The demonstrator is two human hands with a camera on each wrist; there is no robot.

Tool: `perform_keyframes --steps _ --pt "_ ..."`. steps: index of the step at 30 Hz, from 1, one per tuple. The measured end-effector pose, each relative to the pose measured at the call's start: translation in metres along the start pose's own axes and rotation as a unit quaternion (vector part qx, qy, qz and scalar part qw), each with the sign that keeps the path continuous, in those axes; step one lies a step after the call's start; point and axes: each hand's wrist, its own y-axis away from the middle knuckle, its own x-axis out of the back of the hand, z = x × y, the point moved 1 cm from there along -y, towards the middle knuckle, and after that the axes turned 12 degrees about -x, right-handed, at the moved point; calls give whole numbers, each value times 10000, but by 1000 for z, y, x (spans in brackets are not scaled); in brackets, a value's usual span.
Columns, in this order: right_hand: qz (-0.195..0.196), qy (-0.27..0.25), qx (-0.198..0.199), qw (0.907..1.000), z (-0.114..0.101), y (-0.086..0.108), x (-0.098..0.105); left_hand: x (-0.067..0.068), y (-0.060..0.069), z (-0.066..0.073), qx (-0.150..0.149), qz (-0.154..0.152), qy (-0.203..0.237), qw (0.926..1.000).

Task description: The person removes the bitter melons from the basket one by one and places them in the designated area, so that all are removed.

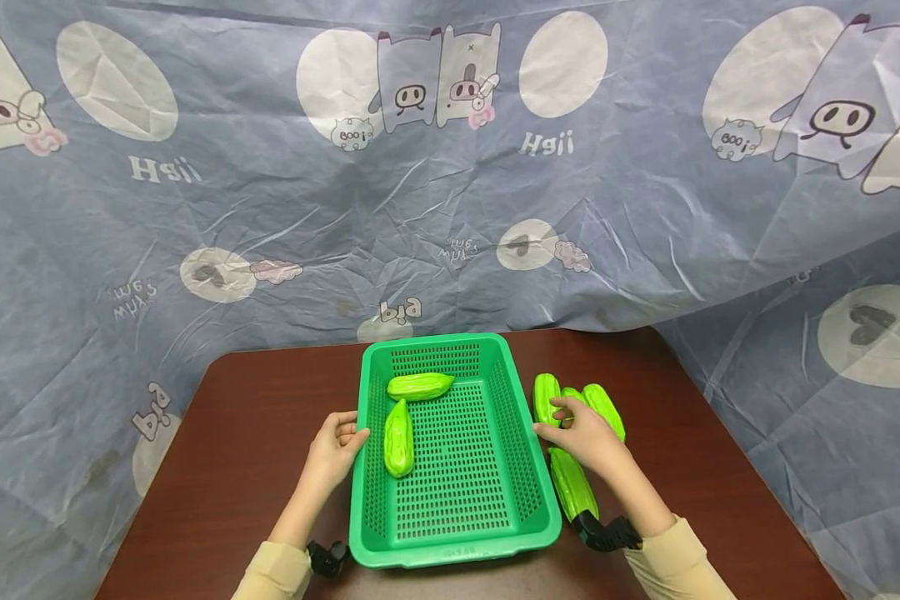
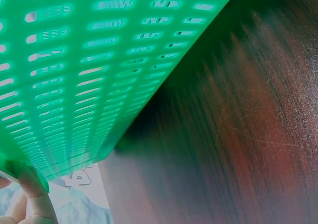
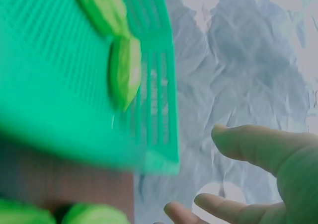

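Note:
A green plastic basket (image 1: 453, 554) with slotted walls stands on the table. Two bright green ridged gourds lie inside: one crosswise near the back (image 1: 420, 386), another lengthwise (image 1: 399, 442) by the left wall. My left hand (image 1: 333, 450) pinches the basket's left rim; the left wrist view shows a finger (image 2: 37, 199) curled at that rim. Beside the right rim is my right hand (image 1: 581, 432), thumb and fingers spread with nothing between them, as the right wrist view also shows. Several more gourds (image 1: 570, 487) lie on the table around and beneath it, partly hidden by the hand.
The dark red-brown table (image 1: 270, 417) extends on both sides of the basket. A grey-blue cartoon-print sheet (image 1: 420, 208) hangs behind it and along the sides. Black wrist mounts sit at the left wrist (image 1: 327, 558) and right wrist (image 1: 607, 533).

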Motion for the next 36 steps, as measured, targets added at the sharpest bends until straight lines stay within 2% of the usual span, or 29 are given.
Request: perform_keyframes --steps 10,17,25,30,36 --pt "-270 -452 375 9979 -61 -13 -37 -1 -1 -1 30 17 9 10000" --pt "-191 -545 559 9968 -89 -23 -72 -1 0 -1 44 -25 26 10000" --pt "-189 -526 763 9955 -107 -36 -112 0 0 0 32 -42 38 10000" --pt "-433 -515 519 9964 -110 -45 -136 0 -1 -1 71 -40 67 9999" --pt "-524 -324 322 9976 -113 -48 -153 0 -2 -1 43 -11 100 9999"
